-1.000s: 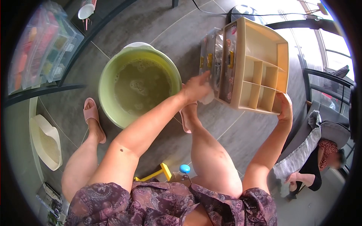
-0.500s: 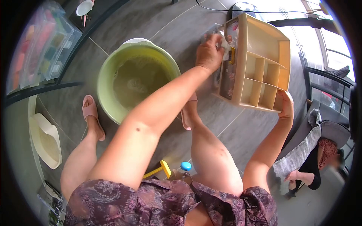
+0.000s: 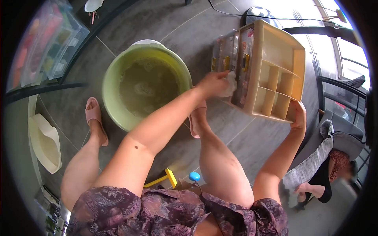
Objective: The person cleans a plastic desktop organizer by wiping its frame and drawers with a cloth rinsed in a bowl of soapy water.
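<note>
**Drawer organizer (image 3: 255, 67) set between two hands**

Far left, a cream tray (image 3: 47, 145) is seen on the floor. Next, a green tub (image 3: 113, 92) partly filled with cloudy water (image 3: 147, 82). Right of it, a bunched white cloth (image 3: 231, 87) is clamped in the fingers of the left hand (image 3: 214, 84), slightly blurred. The organizer is placed immediately right of that hand, drawer fronts and yellow handles (image 3: 227, 63) turned toward it; the compartmented top's long axis is pointed away from the body. Fronts are nearer the left hand; whether they are touched by the cloth cannot be told. The near right corner is gripped by the right hand (image 3: 300, 115), its far fingers hidden.
</note>
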A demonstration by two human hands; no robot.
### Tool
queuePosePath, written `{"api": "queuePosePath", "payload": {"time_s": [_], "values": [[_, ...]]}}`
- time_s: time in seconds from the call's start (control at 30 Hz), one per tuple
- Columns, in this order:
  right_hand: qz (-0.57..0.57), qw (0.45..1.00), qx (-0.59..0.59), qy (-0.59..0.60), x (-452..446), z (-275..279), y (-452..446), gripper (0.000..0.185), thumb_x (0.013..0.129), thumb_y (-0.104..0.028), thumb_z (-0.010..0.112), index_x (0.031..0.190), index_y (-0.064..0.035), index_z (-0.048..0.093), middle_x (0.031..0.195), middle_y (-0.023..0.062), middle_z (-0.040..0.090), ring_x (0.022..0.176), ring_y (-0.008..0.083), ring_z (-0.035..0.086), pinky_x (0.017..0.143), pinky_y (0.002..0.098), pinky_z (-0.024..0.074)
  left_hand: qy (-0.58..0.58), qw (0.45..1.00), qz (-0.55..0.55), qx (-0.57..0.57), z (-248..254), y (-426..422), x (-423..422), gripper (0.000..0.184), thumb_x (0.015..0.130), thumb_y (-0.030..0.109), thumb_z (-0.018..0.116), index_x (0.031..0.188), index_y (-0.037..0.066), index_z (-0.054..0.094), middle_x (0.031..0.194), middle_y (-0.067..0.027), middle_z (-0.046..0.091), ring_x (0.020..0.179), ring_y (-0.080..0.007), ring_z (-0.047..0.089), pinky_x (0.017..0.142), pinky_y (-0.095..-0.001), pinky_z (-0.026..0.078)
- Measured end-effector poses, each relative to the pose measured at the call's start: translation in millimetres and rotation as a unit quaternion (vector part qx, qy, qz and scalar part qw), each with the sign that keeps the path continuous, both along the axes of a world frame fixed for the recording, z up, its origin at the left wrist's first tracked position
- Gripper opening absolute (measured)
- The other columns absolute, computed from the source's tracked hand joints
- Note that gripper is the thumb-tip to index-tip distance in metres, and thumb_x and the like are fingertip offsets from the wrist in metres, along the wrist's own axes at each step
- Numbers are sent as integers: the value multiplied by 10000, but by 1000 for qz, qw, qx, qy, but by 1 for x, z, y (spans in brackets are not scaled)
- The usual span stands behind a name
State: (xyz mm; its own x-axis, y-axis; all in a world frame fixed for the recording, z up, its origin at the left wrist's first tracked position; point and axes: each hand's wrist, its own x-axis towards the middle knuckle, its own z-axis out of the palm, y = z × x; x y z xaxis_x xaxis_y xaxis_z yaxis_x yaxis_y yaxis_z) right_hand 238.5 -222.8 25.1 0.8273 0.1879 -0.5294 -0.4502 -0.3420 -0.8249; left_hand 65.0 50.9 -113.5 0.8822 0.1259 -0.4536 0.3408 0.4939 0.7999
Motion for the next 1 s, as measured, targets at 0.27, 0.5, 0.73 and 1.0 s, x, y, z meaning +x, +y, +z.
{"api": "queuePosePath", "payload": {"time_s": [0.27,0.5,0.73,1.0], "values": [[16,999,23,28,1,1,-4,258,825,-173,497,1023,-15,550,970,74,601,874,185,580,747,299,463,12,997,-24,-73,-4,-9,3,495,775,51,490,1262,131,463,1056,-31,585,885,-89,553,775,-211,432],[21,999,21,24,5,-3,-12,270,826,-175,488,1034,-12,548,977,78,604,885,190,584,760,301,464,19,983,-183,10,15,19,-12,517,760,78,491,1275,87,436,1112,-73,560,985,-132,525,844,-242,412],[-36,999,-8,7,-9,6,11,264,753,-111,487,988,-17,562,896,61,589,797,165,571,697,276,452,88,988,-117,51,9,80,-5,476,718,74,514,1193,49,507,972,-73,611,854,-131,587,745,-255,471],[-28,1000,-6,4,-11,9,16,276,745,-101,489,996,-9,558,903,60,588,800,161,569,700,273,448,39,878,73,472,-50,69,62,432,712,168,523,1132,69,551,788,-89,631,732,-200,601,697,-311,468]]}}
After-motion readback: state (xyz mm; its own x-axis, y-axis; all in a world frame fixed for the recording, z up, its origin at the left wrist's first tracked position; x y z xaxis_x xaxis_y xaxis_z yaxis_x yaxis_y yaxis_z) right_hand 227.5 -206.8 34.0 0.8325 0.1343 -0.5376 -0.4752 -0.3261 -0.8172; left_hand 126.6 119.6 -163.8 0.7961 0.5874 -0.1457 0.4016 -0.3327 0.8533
